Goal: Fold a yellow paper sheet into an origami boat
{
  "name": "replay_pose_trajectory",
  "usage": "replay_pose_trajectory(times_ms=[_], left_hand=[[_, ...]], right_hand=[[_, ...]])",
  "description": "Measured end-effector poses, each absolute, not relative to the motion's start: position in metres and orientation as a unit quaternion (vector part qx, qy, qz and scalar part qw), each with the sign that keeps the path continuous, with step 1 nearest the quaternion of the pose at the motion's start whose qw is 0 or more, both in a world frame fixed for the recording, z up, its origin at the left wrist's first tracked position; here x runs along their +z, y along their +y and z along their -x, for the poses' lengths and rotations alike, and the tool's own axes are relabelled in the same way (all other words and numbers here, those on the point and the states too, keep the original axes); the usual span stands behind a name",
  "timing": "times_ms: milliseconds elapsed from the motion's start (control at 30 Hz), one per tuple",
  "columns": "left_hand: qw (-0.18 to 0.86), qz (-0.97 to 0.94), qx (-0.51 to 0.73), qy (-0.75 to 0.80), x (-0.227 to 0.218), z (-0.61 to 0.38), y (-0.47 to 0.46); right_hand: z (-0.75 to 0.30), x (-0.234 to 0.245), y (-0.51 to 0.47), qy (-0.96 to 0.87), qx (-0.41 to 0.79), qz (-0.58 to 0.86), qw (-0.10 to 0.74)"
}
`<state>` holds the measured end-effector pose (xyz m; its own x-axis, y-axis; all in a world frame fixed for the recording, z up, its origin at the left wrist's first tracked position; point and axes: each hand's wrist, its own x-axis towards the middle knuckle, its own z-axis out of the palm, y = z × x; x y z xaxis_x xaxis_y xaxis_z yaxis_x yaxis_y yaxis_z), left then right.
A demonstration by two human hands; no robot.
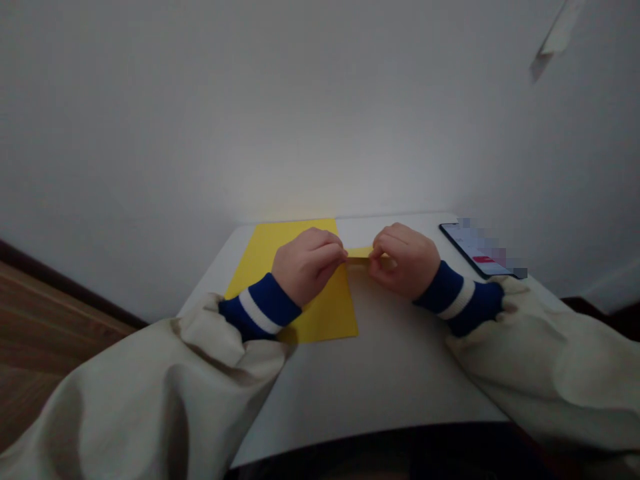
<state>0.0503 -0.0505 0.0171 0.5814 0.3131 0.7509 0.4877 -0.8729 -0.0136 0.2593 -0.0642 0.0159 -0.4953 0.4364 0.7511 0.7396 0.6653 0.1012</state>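
Between my two hands a small piece of yellow paper [359,254] is held up by its ends, just above the table. My left hand [309,263] pinches its left end, thumb against fingers. At the right end, my right hand [404,260] pinches it with curled fingers. A larger yellow sheet of paper [330,317] lies flat on the table under my left hand and wrist. The ends of the small piece are hidden by my fingertips, so its full shape does not show.
The white table [380,380] stands against a pale wall [320,107]. A phone [475,250] with a lit screen lies at the table's right edge. Brown wooden furniture [55,347] is at the far left. A white strip [560,33] hangs on the wall at upper right.
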Motion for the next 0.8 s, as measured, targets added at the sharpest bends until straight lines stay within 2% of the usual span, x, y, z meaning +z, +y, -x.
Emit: replay_pose_trajectory(times_ms=[500, 800], left_hand=[[-0.049, 0.762, -0.550, -0.338, -0.002, -0.046, -0.035], [-0.038, 0.731, -0.578, -0.361, -0.006, -0.046, -0.032]], right_hand=[[-0.284, 0.003, -0.047, -0.806, -0.194, 0.443, 0.342], [-0.282, 0.003, -0.049, -0.782, -0.190, 0.494, 0.330]])
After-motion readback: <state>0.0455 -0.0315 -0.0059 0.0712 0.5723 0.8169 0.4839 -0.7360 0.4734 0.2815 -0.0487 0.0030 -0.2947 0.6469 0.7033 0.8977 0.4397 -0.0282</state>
